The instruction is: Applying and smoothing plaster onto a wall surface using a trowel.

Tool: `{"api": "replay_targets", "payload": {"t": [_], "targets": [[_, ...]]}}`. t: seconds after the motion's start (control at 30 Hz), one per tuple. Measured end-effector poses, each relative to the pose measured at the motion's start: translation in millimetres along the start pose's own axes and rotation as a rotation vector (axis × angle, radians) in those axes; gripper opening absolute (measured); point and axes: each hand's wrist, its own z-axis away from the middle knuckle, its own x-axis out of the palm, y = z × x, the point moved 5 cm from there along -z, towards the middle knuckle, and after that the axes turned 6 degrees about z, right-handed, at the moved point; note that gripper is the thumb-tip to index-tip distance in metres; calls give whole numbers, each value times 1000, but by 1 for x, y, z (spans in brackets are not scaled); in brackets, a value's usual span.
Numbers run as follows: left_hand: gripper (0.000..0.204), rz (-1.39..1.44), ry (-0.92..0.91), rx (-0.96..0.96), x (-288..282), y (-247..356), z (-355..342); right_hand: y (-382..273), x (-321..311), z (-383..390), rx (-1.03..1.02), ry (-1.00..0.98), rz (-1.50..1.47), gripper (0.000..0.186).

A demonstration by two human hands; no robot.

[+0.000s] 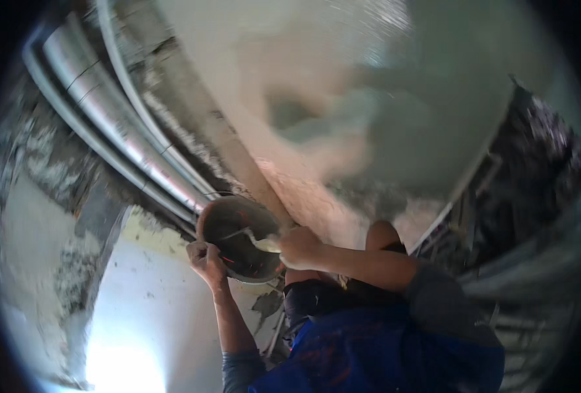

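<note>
A round bucket [206,221] with a dark inside and a thin wire bail stands tilted in front of me. My left hand [206,260] is closed on its near-left rim. My right hand [299,248], at the bucket's right side, grips a trowel [266,245] with a pale handle and a thin bent metal neck. The neck reaches over the bucket's opening, and the blade is hard to make out against the dark inside. Small orange-red marks show within the bucket. Motion blur hides finer detail of the fingers.
Several silvery pipes [116,134] run from the upper left down to the bucket, beside a rough concrete ledge [192,98]. A broad smooth plastered surface [290,85] fills the upper middle. Dark rubble [533,144] lies at the right. Bright light falls on a pale surface [166,295] lower left.
</note>
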Motion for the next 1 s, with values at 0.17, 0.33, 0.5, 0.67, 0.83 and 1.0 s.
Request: {"api": "replay_targets", "payload": {"t": [0.17,0.33,0.5,0.67,0.83,1.0], "targets": [[9,56,-114,-5,46,1,-9,-1,-11,52,-229,99,343,24],[8,42,-131,42,52,-11,-4,37,-39,60,-206,-24,376,26],[7,-57,-187,181,79,12,2,57,-85,60,12,178,319,33],[6,90,-160,103,88,28,-5,54,-73,57,-64,154,385,43],[7,159,-158,39,81,19,-11,50,-88,70,-136,-88,420,45],[6,0,-134,182,85,35,-10,44,-91,30,-134,106,409,48]]}}
